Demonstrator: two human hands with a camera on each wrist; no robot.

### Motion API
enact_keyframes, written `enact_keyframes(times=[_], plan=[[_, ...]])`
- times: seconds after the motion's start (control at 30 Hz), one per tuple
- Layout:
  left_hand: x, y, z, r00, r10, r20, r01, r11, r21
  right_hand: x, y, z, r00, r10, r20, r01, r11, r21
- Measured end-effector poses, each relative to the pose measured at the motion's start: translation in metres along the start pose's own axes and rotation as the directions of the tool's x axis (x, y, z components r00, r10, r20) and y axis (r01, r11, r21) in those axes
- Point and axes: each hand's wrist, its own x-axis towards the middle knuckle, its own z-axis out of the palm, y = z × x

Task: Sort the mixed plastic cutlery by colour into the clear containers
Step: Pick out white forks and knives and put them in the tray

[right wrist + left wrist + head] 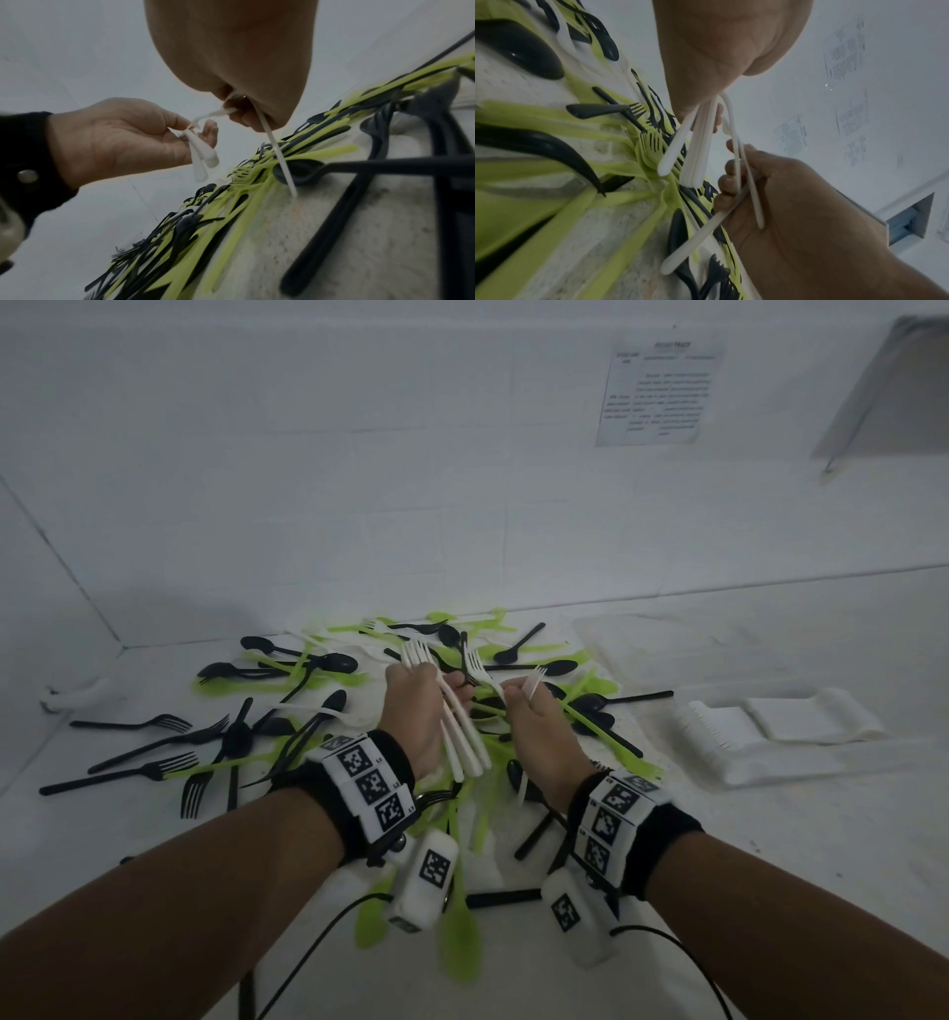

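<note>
Fists hide both grips on white forks [458, 737]; containers [662, 639] faint.

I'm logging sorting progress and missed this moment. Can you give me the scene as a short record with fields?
left hand: left hand grips a bundle of white forks, tines pointing away
right hand: right hand holds white fork, close beside the bundle
pile: mixed black and green cutlery spread on the white table, a few white pieces among it
container: clear container at right holds white cutlery
progress: black and green pieces not yet sorted
</note>
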Motion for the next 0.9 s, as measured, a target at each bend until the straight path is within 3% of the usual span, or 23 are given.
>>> enact_keyframes(times=[0.07, 0.2, 0.33, 0.5, 0.6, 0.73, 0.9], plan=[[0.000, 0.002, 0.000, 1.000, 0.010, 0.008, -0.010, 1.000, -0.012, 0.004, -0.002, -0.002, 1.000, -0.010, -0.021, 0.010, 1.000, 0.027], [-0.004, 0.003, 0.003, 1.000, 0.012, -0.027, -0.011, 1.000, 0.024, 0.001, -0.010, 0.002, 0.996, -0.032, 0.082, 0.026, 0.997, 0.076], [-0.015, 0.004, 0.009, 0.992, -0.064, 0.109, 0.069, 0.997, -0.036, -0.007, -0.010, 0.015, 0.981, -0.082, 0.175, 0.063, 0.992, 0.111], [-0.018, 0.002, 0.007, 0.997, 0.050, 0.065, -0.065, 0.961, 0.267, -0.009, -0.011, 0.015, 0.972, -0.070, 0.224, 0.054, 0.996, 0.077], [-0.021, 0.006, 0.004, 0.993, 0.065, 0.096, -0.091, 0.950, 0.299, -0.010, -0.015, 0.008, 0.973, -0.031, 0.229, 0.006, 0.994, 0.108], [-0.025, 0.010, 0.002, 0.988, 0.116, 0.098, -0.142, 0.935, 0.324, -0.004, -0.017, 0.001, 0.993, 0.019, 0.119, -0.033, 0.992, 0.122], [-0.032, 0.005, -0.002, 0.976, 0.156, 0.151, -0.201, 0.911, 0.360, 0.002, -0.020, 0.005, 0.985, 0.054, 0.161, -0.080, 0.984, 0.157]])
